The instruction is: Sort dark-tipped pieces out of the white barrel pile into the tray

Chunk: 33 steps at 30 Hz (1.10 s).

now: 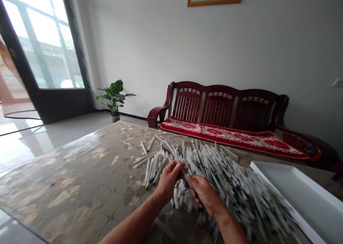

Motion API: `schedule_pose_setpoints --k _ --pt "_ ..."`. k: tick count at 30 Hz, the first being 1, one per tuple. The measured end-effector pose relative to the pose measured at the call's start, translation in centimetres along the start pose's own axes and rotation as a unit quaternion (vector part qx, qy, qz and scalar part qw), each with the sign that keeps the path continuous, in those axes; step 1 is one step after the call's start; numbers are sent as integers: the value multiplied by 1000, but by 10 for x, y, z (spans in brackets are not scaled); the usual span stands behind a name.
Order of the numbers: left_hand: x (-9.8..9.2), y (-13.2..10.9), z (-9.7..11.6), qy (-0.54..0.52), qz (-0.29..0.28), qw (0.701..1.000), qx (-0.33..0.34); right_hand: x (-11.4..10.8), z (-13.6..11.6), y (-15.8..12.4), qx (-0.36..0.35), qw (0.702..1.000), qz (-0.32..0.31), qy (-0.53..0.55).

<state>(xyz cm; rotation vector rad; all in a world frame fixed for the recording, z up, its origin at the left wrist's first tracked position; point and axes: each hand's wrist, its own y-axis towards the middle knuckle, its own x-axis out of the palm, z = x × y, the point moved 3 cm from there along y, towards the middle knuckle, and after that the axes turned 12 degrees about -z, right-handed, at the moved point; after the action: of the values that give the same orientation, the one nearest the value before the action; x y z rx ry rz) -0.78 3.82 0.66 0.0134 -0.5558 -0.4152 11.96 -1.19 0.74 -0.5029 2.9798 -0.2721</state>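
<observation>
Over the tabletop (88,187), left hand (169,177) and right hand (205,192) converge, pinching one tube (184,173).

From my remote seat, I see a bare left hand (170,176) and bare right hand (205,192), with uncovered wrists (160,197) and tapering forearms (135,217) (bare as far as my view reaches).

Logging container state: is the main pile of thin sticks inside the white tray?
No, the pile of thin sticks lies spread over the patterned tabletop, beside the white tray.
</observation>
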Motion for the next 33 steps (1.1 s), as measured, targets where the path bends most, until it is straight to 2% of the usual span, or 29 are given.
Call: schedule_pose_setpoints --k 2,3,6,8,10,12,13,16,18,20,22,24,25,27,30,32,33 --pt "0 0 -2 -5 23 1000 9 -3 -2 3 -36 989 55 -131" --pt "0 0 -4 -7 34 999 11 -5 -5 3 -62 970 89 -217" --pt "0 1 -8 -14 66 998 16 -4 -11 0 -106 875 173 -441" --pt "1 2 -9 -18 79 996 20 -1 -12 -2 -101 825 201 -519" --pt "2 2 -10 -17 87 996 26 1 -14 -4 -101 800 214 -551" --pt "3 1 -9 -17 87 996 29 1 -16 -5 -106 811 219 -532" --pt "3 1 -9 -21 82 996 28 1 -16 -5 -108 832 213 -501" --pt "6 -1 -6 -35 50 998 18 -2 -13 -4 -82 940 129 -305" --pt "8 -2 -4 -36 31 999 5 1 -8 -2 -46 989 43 -135" --pt "8 -3 -2 -31 14 999 -10 6 -3 0 -24 1000 -8 -17" --pt "9 -4 -2 -33 -10 999 -21 11 -1 3 -23 999 -15 20" --pt "10 -3 -3 -49 -18 998 -21 15 0 6 -35 999 17 -26" --pt "10 -3 -4 -61 -10 998 -18 17 -1 7 -54 994 43 -81" --pt "8 -1 -6 -87 22 996 -6 20 -4 7 -108 959 112 -237" --pt "1 3 -5 -125 82 988 27 25 -6 3 -149 849 202 -466" --pt "-8 6 -2 -131 128 982 50 24 -6 -1 -141 787 237 -552" --pt "-13 7 0 -119 143 981 53 22 -7 -3 -135 766 248 -578"
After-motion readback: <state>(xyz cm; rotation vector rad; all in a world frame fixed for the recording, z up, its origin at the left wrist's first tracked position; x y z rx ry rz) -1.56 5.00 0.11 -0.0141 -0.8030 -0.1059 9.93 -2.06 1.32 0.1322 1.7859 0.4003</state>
